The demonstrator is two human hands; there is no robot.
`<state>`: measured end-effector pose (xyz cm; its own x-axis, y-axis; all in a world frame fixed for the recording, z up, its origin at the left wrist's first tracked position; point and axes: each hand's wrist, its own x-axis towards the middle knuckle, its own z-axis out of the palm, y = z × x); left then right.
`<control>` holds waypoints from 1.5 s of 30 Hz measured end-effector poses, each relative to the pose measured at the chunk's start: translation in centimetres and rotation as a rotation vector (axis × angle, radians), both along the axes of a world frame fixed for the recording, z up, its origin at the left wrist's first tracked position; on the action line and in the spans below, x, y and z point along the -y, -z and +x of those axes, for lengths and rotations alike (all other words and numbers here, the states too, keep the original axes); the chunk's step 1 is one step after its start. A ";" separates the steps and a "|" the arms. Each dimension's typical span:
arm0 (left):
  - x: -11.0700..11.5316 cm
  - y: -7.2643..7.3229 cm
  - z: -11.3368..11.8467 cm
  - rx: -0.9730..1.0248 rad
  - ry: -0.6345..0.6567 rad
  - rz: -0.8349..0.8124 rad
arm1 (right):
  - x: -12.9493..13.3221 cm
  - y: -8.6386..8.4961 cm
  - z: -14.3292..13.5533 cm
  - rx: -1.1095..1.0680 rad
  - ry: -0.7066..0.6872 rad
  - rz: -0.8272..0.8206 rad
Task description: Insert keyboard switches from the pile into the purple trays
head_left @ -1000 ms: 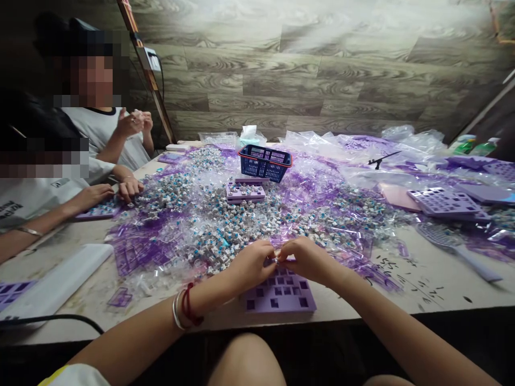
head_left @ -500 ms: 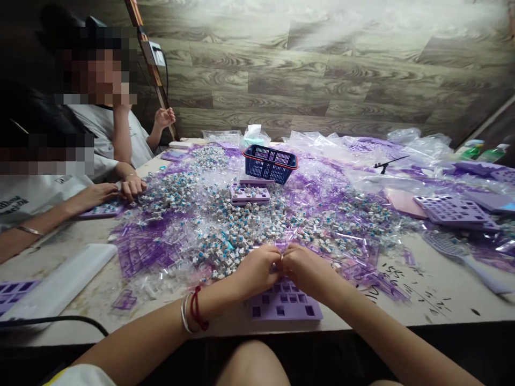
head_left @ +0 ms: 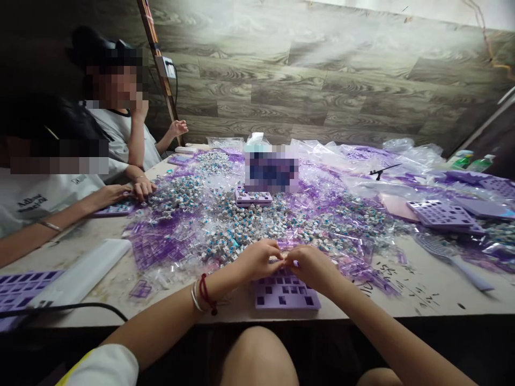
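Note:
My left hand (head_left: 259,261) and my right hand (head_left: 311,266) meet over the far edge of a purple keyboard tray (head_left: 287,299) with square openings. It lies flat near the table's front edge. The fingers of both hands are closed in a pinch with their tips together; whatever small piece is between them is too hidden to name. Just beyond my hands spreads a heap of small white keyboard switches (head_left: 241,224) with blue parts. A red cord and a silver bangle circle my left wrist.
Two people sit at the left, one with hands at another purple tray (head_left: 115,208). Stacked purple trays (head_left: 252,197) stand mid-table before a pixelated patch. Clear and purple plastic pieces (head_left: 159,249) surround the heap. A brush (head_left: 454,260) lies right; a white bar (head_left: 86,273) lies left.
The camera's view has shifted slightly, so the people and table appear further right. My hands stay together over the tray, with the fingers slightly rearranged.

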<state>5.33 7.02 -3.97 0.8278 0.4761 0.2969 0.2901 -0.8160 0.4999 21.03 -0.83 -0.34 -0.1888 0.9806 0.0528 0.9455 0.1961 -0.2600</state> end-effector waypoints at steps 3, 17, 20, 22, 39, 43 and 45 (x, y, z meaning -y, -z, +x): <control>-1.5 -0.3 -0.6 0.017 -0.089 0.096 | 0.4 0.5 0.7 -0.160 -0.062 0.017; -3.8 -0.3 -1.6 -0.224 -0.338 0.329 | -3.9 1.6 0.4 -0.172 0.087 0.315; -3.7 -0.4 -1.6 -0.237 -0.340 0.344 | -6.2 2.5 -1.2 -0.173 0.046 0.283; -3.6 -0.4 -1.6 -0.236 -0.329 0.359 | -7.6 3.2 -1.8 -0.191 0.019 0.252; -1.1 -1.0 -0.5 0.150 -0.083 -0.101 | -4.5 1.8 1.9 -0.411 0.032 0.289; -0.2 -1.3 -0.2 0.132 -0.092 -0.223 | -1.2 1.6 3.1 -0.521 0.006 0.151; -0.1 -1.3 -0.1 0.133 -0.098 -0.159 | 0.0 2.0 3.3 -0.564 -0.025 0.108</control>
<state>5.19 7.08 -2.70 0.7341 0.6017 0.3148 0.2872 -0.6952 0.6590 24.31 -0.84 -2.35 -0.1250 0.9596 0.2519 0.6609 0.2699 -0.7003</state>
